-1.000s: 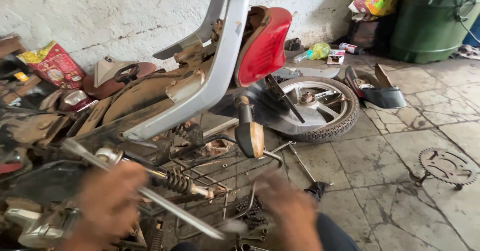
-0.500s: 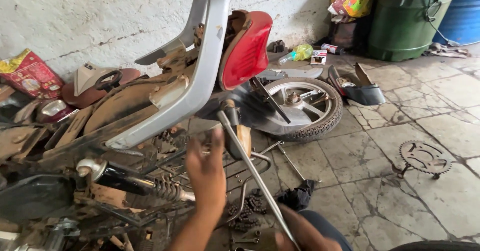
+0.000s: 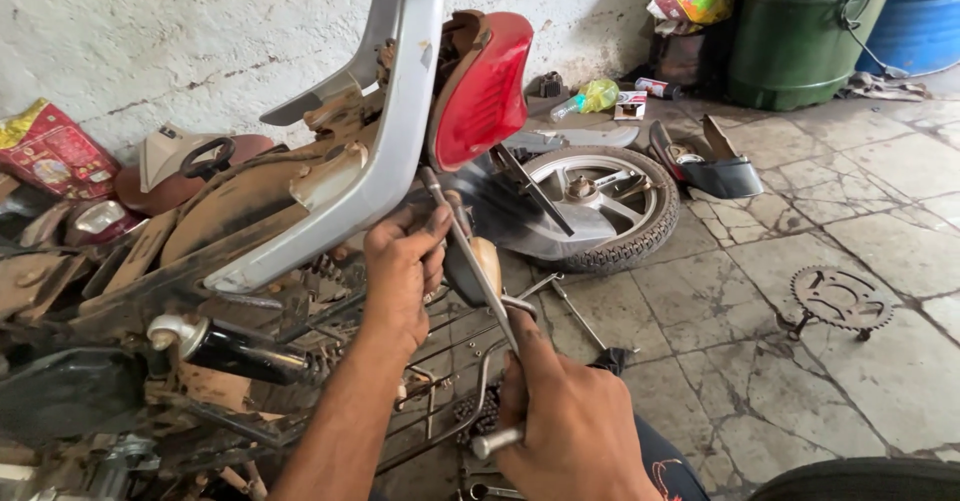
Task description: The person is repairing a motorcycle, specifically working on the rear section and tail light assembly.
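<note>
Steel-grey, the long thin metal rod (image 3: 470, 256) is being clamped by both hands, left hand (image 3: 405, 266) at centre steadying it against the silver scooter body panel (image 3: 390, 141), right hand (image 3: 575, 426) lower down for leverage.

Cracked stone floor (image 3: 880, 241) carries it all: a wheel (image 3: 600, 206) lies flat by the wall, a sprocket (image 3: 840, 299) sits well apart to its right, green drum (image 3: 800, 31) stands behind.
</note>
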